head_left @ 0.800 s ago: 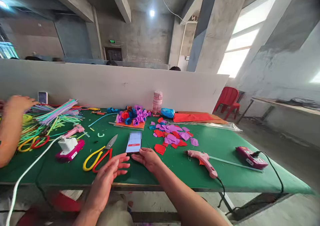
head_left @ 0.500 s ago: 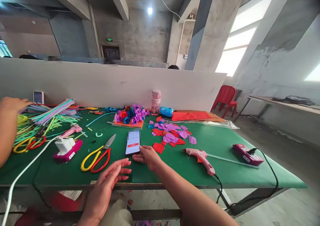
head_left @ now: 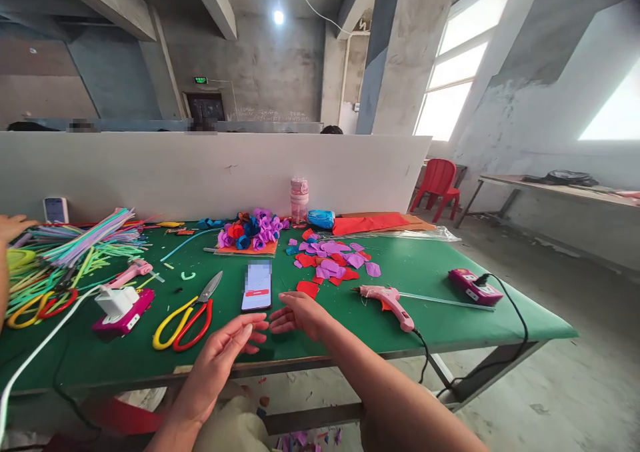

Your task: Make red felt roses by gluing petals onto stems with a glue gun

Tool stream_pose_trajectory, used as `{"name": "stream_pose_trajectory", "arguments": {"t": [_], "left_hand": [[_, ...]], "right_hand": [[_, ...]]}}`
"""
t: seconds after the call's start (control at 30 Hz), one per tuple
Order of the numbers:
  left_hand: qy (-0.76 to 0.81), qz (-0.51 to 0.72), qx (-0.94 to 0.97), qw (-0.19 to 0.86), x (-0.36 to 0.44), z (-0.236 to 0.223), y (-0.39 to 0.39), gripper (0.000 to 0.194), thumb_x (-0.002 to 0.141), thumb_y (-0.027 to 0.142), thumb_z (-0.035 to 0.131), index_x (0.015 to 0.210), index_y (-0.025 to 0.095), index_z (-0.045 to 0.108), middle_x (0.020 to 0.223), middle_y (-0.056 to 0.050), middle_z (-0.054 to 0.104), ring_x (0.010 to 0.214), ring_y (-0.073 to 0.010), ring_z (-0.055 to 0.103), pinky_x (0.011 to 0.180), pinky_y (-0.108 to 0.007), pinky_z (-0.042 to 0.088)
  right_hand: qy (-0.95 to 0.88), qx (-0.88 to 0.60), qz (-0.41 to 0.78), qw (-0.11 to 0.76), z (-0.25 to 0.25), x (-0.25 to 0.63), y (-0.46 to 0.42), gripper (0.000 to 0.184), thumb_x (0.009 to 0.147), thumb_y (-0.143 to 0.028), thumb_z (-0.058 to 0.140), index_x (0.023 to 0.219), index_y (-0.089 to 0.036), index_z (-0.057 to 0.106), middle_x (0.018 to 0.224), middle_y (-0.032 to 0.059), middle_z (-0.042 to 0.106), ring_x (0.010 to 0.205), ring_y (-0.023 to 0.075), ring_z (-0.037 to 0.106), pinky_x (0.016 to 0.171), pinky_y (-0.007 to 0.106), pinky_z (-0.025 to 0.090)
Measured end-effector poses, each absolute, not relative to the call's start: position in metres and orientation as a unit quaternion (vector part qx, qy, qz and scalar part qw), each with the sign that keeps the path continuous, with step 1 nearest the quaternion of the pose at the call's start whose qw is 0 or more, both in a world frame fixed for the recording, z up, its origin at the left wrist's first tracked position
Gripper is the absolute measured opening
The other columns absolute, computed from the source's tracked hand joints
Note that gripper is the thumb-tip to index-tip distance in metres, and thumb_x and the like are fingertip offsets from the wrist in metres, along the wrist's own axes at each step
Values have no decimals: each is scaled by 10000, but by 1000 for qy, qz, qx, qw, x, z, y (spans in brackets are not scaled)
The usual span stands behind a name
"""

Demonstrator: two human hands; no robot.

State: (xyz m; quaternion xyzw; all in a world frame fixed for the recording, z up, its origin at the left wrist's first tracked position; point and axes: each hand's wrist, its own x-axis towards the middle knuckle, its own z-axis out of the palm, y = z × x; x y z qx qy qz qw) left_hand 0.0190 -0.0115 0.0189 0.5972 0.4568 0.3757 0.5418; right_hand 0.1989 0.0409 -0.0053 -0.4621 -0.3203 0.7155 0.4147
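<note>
My left hand (head_left: 226,345) hovers over the table's front edge, fingers loosely apart and holding nothing. Close beside it, my right hand (head_left: 299,315) is open too, just right of and below a smartphone (head_left: 257,289) that lies face up with a lit screen. To the left of the phone are scissors (head_left: 187,319) with one yellow and one red handle. Beyond the phone sits a bunch of purple, red and blue paper flowers (head_left: 253,231). Loose purple and red paper petals (head_left: 330,262) are scattered to its right. A pink hot glue gun (head_left: 387,302) with a clear glue stick lies at the right.
Pipe cleaners (head_left: 95,239) pile up at the left, near another person's hand (head_left: 15,227). Two magenta power strips, one left (head_left: 125,312) and one right (head_left: 475,285), have cords crossing the table edge. A pink bottle (head_left: 299,202) stands by the white partition (head_left: 200,172).
My right hand has drawn back from the phone's lower corner and opened, nearing my left hand. The view has shifted slightly, and the other person's arm has moved toward the left edge.
</note>
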Motion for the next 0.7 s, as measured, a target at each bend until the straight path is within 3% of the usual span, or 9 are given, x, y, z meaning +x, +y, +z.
{"name": "stream_pose_trajectory", "arguments": {"t": [0.1,0.27,0.47,0.6,0.7], "left_hand": [[442,340,661,502,41,34,6,402,802,474,484,1064,211,639,1056,-74,669,962,-238,602,792,-331,493],[400,304,752,427,115,60,53,426,759,500,511,1038,213,659,922,-60,701,864,-242,631,765,-345,498],[385,362,769,360,168,60,105,465,772,485,471,1069,161,625,903,-84,687,825,-215,635,691,-311,505],[456,378,768,245,168,42,128,407,794,420,426,1026,163,641,866,-78,706,753,-199,646,666,-289,489],[475,295,815,151,182,26,123,326,805,352,419,948,212,676,840,-44,720,705,-188,638,639,-271,459]], "right_hand": [[-338,-439,678,484,-4,216,25,329,850,-262,497,1140,-121,429,646,35,648,468,143,624,492,280,534],[-373,-432,530,627,21,268,34,217,749,-315,588,896,-160,554,627,-24,619,404,87,552,428,220,480],[-273,-401,326,811,49,373,25,221,720,-328,567,881,-178,574,701,-7,655,499,85,574,512,219,497],[-169,-440,267,840,30,409,11,196,675,-283,579,830,-163,585,669,-7,657,474,67,542,494,194,476],[-170,-451,314,818,16,403,9,184,668,-277,589,813,-164,588,666,-5,659,488,69,543,508,192,476]]}}
